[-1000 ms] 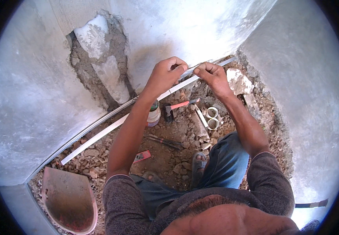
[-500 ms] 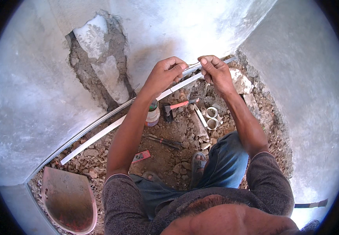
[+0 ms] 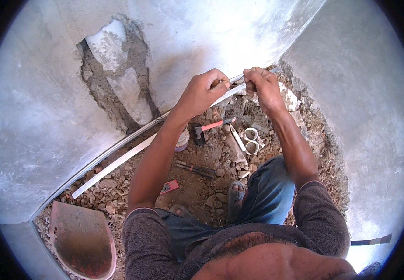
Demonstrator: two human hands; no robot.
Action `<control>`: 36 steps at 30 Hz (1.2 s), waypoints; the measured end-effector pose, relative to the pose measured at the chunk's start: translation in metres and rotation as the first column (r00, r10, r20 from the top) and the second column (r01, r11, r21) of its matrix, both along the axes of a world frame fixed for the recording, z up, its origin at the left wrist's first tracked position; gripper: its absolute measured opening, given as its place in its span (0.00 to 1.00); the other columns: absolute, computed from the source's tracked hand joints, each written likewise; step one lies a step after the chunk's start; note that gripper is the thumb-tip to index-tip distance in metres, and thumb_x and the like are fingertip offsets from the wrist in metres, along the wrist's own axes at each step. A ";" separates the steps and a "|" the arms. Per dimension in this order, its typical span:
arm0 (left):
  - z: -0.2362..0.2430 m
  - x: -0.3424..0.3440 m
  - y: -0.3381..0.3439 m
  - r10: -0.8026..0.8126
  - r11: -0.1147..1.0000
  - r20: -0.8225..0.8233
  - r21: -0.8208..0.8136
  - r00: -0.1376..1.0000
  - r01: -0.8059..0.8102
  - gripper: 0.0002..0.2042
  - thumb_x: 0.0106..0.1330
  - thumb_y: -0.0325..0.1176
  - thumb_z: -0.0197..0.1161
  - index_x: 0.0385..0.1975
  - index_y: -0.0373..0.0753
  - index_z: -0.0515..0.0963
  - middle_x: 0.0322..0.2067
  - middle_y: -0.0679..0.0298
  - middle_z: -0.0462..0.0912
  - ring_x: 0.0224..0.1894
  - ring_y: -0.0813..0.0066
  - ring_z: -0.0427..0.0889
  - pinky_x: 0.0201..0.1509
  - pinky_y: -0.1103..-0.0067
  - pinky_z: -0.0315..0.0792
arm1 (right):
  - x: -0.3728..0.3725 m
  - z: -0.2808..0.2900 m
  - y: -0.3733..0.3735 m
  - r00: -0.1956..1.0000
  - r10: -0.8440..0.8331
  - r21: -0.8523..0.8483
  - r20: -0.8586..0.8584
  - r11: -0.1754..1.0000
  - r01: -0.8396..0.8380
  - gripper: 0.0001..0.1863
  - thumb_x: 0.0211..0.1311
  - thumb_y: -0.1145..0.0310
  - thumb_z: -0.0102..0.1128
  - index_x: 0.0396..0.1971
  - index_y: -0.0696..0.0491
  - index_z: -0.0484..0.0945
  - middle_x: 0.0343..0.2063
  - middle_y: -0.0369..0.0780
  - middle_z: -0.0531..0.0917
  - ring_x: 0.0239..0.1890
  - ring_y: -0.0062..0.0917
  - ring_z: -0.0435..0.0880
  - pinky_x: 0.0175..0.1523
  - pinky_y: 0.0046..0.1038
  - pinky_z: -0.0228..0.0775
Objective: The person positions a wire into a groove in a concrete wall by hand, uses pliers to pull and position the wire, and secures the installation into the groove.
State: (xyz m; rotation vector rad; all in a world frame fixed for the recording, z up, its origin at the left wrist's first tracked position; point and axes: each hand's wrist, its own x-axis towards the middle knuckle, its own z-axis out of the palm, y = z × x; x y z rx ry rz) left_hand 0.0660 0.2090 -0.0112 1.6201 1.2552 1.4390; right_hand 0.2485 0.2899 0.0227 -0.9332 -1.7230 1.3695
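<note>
My left hand point(image 3: 205, 91) is closed, thumb and index pinched on a thin wire-like piece. My right hand point(image 3: 263, 89) pinches at the same piece just to the right; its fine detail is hard to make out. Both are raised over a long metal channel point(image 3: 127, 139) along the wall's foot and a white slotted strip point(image 3: 113, 170) lying diagonally below it. Beneath my hands are a red-handled hammer point(image 3: 211, 126), two white pipe rings point(image 3: 251, 134), a white pipe piece point(image 3: 237, 137) and a container point(image 3: 181, 140) partly hidden by my left forearm.
Rubble point(image 3: 108, 184) covers the ground between concrete walls point(image 3: 351, 116). A broken-out patch point(image 3: 118, 79) marks the upper-left wall. A large trough-like pan point(image 3: 81, 238) lies at lower left. Dark rods point(image 3: 195, 169) and a red level-like tool point(image 3: 169, 185) lie near my feet.
Both hands have shifted slightly to the right along the channel, still pinched. The fingers of my right hand have turned a little.
</note>
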 end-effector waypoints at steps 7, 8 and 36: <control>0.002 -0.002 -0.005 -0.016 0.995 0.335 -0.085 0.942 0.047 0.09 0.64 0.35 0.57 0.33 0.35 0.76 0.24 0.72 0.72 0.26 0.86 0.67 0.29 0.84 0.61 | -0.009 0.001 -0.012 0.991 0.000 0.096 -0.131 0.995 0.013 0.10 0.60 0.64 0.60 0.28 0.56 0.80 0.21 0.35 0.80 0.21 0.16 0.74 0.29 0.20 0.66; 0.000 -0.002 -0.005 -0.018 0.996 0.332 -0.074 0.943 0.045 0.09 0.64 0.35 0.57 0.33 0.35 0.76 0.24 0.72 0.72 0.26 0.86 0.67 0.29 0.85 0.61 | -0.009 0.001 -0.013 0.989 0.003 0.075 -0.149 0.997 0.008 0.09 0.60 0.65 0.60 0.29 0.56 0.80 0.21 0.35 0.81 0.22 0.16 0.75 0.30 0.21 0.67; 0.004 -0.010 -0.006 0.128 0.992 0.024 -0.026 0.992 -0.127 0.10 0.63 0.35 0.57 0.34 0.34 0.76 0.22 0.68 0.76 0.26 0.78 0.72 0.31 0.78 0.67 | 0.000 0.001 -0.012 0.994 0.052 0.638 0.096 0.763 -0.102 0.06 0.59 0.68 0.61 0.32 0.55 0.81 0.26 0.38 0.81 0.28 0.18 0.78 0.32 0.21 0.70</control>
